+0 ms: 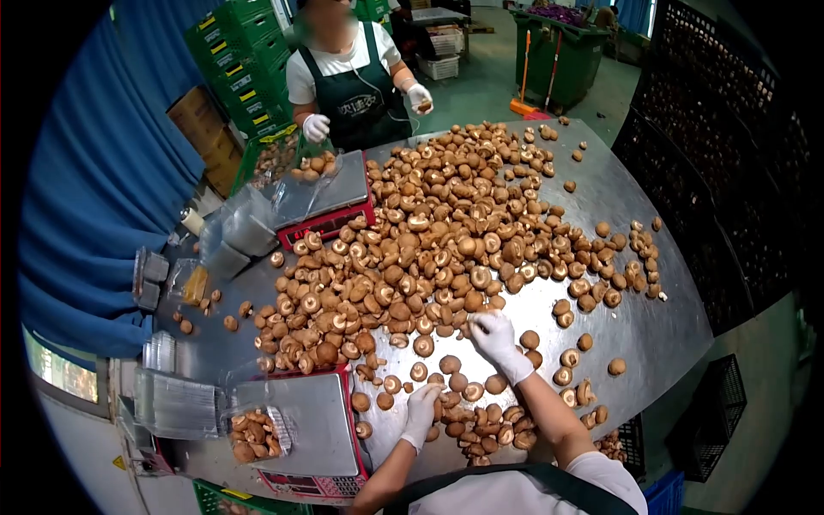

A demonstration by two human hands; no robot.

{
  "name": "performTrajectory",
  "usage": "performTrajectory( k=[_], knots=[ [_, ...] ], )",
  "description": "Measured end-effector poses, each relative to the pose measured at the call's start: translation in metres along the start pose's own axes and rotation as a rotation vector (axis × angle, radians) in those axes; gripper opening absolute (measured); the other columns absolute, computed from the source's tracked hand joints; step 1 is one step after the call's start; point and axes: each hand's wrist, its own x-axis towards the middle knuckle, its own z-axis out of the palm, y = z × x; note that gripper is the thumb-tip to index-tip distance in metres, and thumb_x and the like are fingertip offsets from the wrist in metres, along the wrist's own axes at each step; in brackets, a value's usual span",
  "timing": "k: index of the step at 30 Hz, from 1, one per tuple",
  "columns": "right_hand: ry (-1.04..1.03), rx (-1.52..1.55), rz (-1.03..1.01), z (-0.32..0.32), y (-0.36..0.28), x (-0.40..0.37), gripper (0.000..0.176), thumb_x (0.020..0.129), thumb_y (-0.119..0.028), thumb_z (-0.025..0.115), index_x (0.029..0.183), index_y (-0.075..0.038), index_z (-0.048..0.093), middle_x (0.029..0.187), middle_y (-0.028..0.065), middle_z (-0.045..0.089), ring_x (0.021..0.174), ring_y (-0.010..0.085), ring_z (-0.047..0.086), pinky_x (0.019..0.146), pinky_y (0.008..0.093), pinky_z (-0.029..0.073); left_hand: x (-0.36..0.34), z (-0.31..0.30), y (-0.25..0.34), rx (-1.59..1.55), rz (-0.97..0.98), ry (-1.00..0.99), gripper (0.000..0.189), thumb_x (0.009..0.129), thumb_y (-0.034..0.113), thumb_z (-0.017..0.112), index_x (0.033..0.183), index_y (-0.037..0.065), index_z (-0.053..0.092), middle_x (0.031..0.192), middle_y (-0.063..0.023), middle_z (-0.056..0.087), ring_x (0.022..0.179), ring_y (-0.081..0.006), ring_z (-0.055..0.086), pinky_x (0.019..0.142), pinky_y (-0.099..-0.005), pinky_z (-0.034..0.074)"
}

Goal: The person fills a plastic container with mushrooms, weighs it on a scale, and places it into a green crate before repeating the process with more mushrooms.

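A large heap of brown shiitake mushrooms (412, 249) spreads over the metal table (635, 318). My right hand (498, 343), in a white glove, reaches to the heap's near edge, its fingers bent in against the mushrooms there. Closer to my body, my left hand (420, 415) is also gloved, with its fingers drawn together beside several loose mushrooms. Whatever lies within either set of fingers is hidden. Below my hands sits a smaller group of mushrooms (489, 429). On a scale (330, 416) to my left, a clear tray of mushrooms (257, 436) rests near the platform's left side.
Across the table a gloved co-worker (356, 86) stands by a second scale (330, 193) holding mushrooms. Stacks of clear trays (176, 403) line the left edge. Green crates (245, 69) rise behind; a black perforated crate stack (695, 154) stands right.
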Motion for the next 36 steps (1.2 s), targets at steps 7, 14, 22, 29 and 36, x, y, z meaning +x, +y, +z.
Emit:
performTrajectory(
  k=[7, 14, 22, 29, 36],
  knots=[
    [0.090, -0.099, 0.025, -0.008, -0.001, 0.033, 0.039, 0.070, -0.017, 0.068, 0.106, -0.006, 0.059, 0.108, 0.0116, 0.060, 0.098, 0.0322, 0.053, 0.084, 0.0388, 0.046, 0.004, -0.002, -0.005, 0.032, 0.063, 0.006, 0.018, 0.086, 0.008, 0.051, 0.090, -0.003, 0.065, 0.075, -0.0040, 0.062, 0.074, -0.0117, 0.056, 0.071, -0.0233, 0.044],
    [-0.375, -0.268, 0.168, -0.020, -0.030, 0.027, 0.049, 0.076, -0.038, 0.061, 0.116, -0.010, 0.054, 0.106, 0.0131, 0.059, 0.098, 0.0298, 0.052, 0.084, 0.0379, 0.042, 0.002, 0.000, -0.003, 0.054, 0.078, 0.023, 0.018, 0.087, 0.007, 0.051, 0.092, -0.003, 0.065, 0.079, -0.0039, 0.062, 0.075, -0.0114, 0.056, 0.071, -0.0226, 0.043],
    [-0.415, 0.180, 0.185, -0.033, -0.009, 0.044, 0.028, 0.079, -0.029, 0.060, 0.101, -0.013, 0.066, 0.079, 0.0152, 0.067, 0.073, 0.0279, 0.065, 0.071, 0.0343, 0.051, -0.001, 0.001, 0.005, 0.044, 0.032, -0.004, 0.017, 0.086, 0.005, 0.050, 0.091, -0.003, 0.064, 0.081, -0.0048, 0.062, 0.076, -0.0110, 0.054, 0.072, -0.0224, 0.043],
    [-0.253, -0.256, 0.100, -0.012, 0.023, 0.155, 0.060, 0.071, -0.031, 0.068, 0.124, -0.009, 0.050, 0.117, 0.0159, 0.055, 0.113, 0.0311, 0.048, 0.093, 0.0379, 0.043, 0.000, 0.000, 0.002, 0.126, 0.049, 0.026, 0.017, 0.086, 0.005, 0.050, 0.091, -0.003, 0.064, 0.085, -0.0063, 0.064, 0.081, -0.0128, 0.056, 0.076, -0.0237, 0.043],
    [-0.468, -0.215, 0.311, -0.005, 0.020, 0.129, 0.057, 0.067, -0.031, 0.070, 0.118, -0.012, 0.053, 0.100, 0.0192, 0.063, 0.090, 0.0334, 0.061, 0.079, 0.0394, 0.049, -0.001, 0.001, 0.001, 0.130, 0.075, 0.041, 0.017, 0.086, 0.005, 0.050, 0.091, -0.004, 0.063, 0.086, -0.0071, 0.064, 0.082, -0.0133, 0.056, 0.076, -0.0238, 0.043]
  ],
)
